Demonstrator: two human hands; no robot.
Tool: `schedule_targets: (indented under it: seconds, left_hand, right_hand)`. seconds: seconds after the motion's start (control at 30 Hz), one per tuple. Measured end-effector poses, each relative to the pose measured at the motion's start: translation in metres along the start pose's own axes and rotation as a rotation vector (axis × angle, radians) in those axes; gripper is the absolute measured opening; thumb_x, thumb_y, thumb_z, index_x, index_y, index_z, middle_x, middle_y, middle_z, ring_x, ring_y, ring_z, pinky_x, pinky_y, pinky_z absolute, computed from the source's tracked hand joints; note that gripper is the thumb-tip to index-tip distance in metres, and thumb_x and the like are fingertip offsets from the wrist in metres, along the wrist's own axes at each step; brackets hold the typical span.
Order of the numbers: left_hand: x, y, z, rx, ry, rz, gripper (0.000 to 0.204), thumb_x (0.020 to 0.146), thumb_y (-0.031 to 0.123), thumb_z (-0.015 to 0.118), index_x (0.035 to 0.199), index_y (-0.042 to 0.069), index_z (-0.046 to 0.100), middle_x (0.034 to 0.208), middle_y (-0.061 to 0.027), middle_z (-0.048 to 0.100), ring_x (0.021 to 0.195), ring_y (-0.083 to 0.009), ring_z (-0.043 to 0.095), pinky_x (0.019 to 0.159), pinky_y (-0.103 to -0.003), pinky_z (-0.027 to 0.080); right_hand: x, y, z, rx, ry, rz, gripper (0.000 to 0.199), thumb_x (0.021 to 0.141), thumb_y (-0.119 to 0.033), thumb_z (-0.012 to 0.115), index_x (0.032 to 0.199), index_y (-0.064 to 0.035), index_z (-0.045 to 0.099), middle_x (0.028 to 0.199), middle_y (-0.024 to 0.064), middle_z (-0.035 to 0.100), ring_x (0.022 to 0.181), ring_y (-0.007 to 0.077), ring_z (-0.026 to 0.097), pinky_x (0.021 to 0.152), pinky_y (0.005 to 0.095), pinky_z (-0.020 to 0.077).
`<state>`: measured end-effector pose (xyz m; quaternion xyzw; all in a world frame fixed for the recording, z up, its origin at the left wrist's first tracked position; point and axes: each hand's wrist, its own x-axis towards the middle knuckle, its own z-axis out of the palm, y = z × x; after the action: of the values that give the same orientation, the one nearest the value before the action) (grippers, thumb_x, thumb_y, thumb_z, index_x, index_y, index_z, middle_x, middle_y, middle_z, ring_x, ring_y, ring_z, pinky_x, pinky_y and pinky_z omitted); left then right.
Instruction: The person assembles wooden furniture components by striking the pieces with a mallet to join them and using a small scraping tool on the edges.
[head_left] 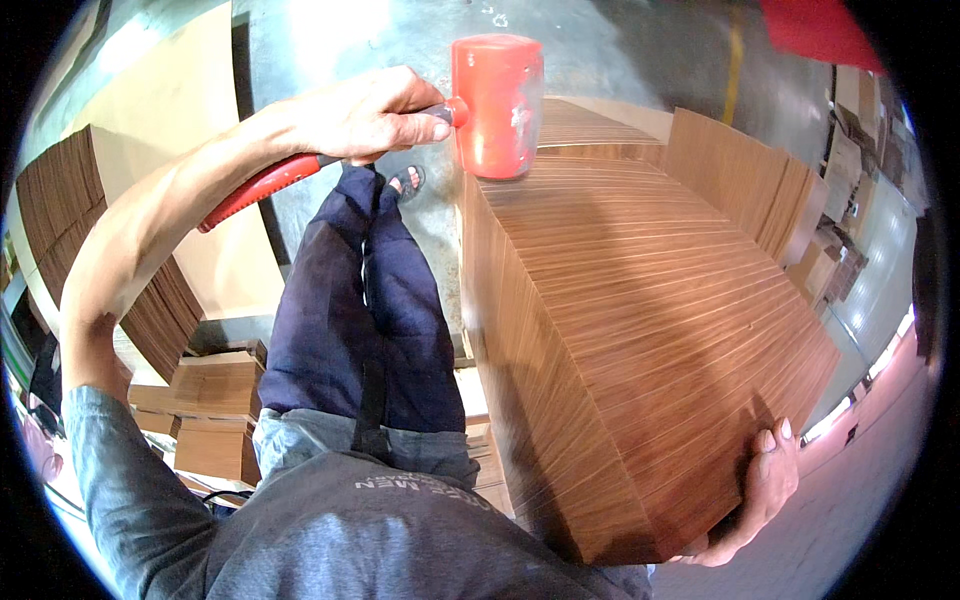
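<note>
Illumination is bright and even, with strong glare on the grey floor (330,40) at far centre. A shadow crosses the top of the cardboard stack (640,300). Fisheye distortion bends straight edges toward the black circular rim. Focus is sharp throughout.

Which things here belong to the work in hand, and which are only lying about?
In use:
- red mallet, gripped by the left hand
- big stack of brown cardboard sheets, steadied by the right hand

Lying about:
- cardboard stack at far left
- folded boxes on the floor
- cardboard stack behind
</note>
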<state>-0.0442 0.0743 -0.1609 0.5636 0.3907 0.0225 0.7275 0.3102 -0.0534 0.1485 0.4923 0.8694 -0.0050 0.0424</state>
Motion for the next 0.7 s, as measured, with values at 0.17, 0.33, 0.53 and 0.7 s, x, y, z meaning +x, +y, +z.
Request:
schedule_targets:
  seconds: [0.17, 0.33, 0.53, 0.7]
  left_hand:
    - [0.011, -0.031, 0.015, 0.205, 0.050, 0.207, 0.039, 0.098, 0.031, 0.054, 0.108, -0.006, 0.062, 0.068, -0.0110, 0.057, 0.059, -0.0178, 0.055, 0.058, -0.036, 0.046]
    - [0.009, -0.020, 0.001, 0.093, 0.026, 0.012, 0.040, 0.099, 0.033, 0.054, 0.102, -0.006, 0.061, 0.064, -0.0075, 0.055, 0.053, -0.0152, 0.052, 0.051, -0.035, 0.045]
    - [0.007, -0.021, -0.009, 0.080, 0.070, 0.030, 0.038, 0.099, 0.032, 0.052, 0.095, -0.005, 0.061, 0.057, -0.0015, 0.046, 0.044, -0.0113, 0.047, 0.042, -0.031, 0.040]
    - [0.017, -0.043, 0.009, 0.243, -0.043, 0.077, 0.037, 0.099, 0.031, 0.053, 0.099, -0.005, 0.060, 0.061, -0.0061, 0.051, 0.055, -0.0137, 0.053, 0.053, -0.034, 0.045]
  right_hand:
    - [0.009, -0.015, 0.006, 0.016, 0.049, 0.001, 0.035, 0.098, -0.019, 0.048, 0.121, 0.0046, 0.057, 0.116, 0.0263, 0.064, 0.110, 0.0380, 0.062, 0.099, 0.0492, 0.0459]
    - [0.015, -0.031, 0.010, 0.030, 0.080, 0.016, 0.042, 0.099, -0.027, 0.044, 0.123, 0.0052, 0.056, 0.116, 0.0261, 0.064, 0.111, 0.0382, 0.062, 0.100, 0.0501, 0.0449]
    - [0.026, -0.046, 0.014, 0.047, 0.100, 0.030, 0.051, 0.101, -0.037, 0.041, 0.125, 0.0058, 0.055, 0.116, 0.0259, 0.064, 0.112, 0.0383, 0.061, 0.102, 0.0510, 0.0438]
    - [0.026, -0.037, 0.019, 0.081, 0.169, -0.078, 0.063, 0.099, -0.045, 0.040, 0.123, 0.0104, 0.056, 0.114, 0.0287, 0.064, 0.107, 0.0432, 0.061, 0.094, 0.0537, 0.0465]
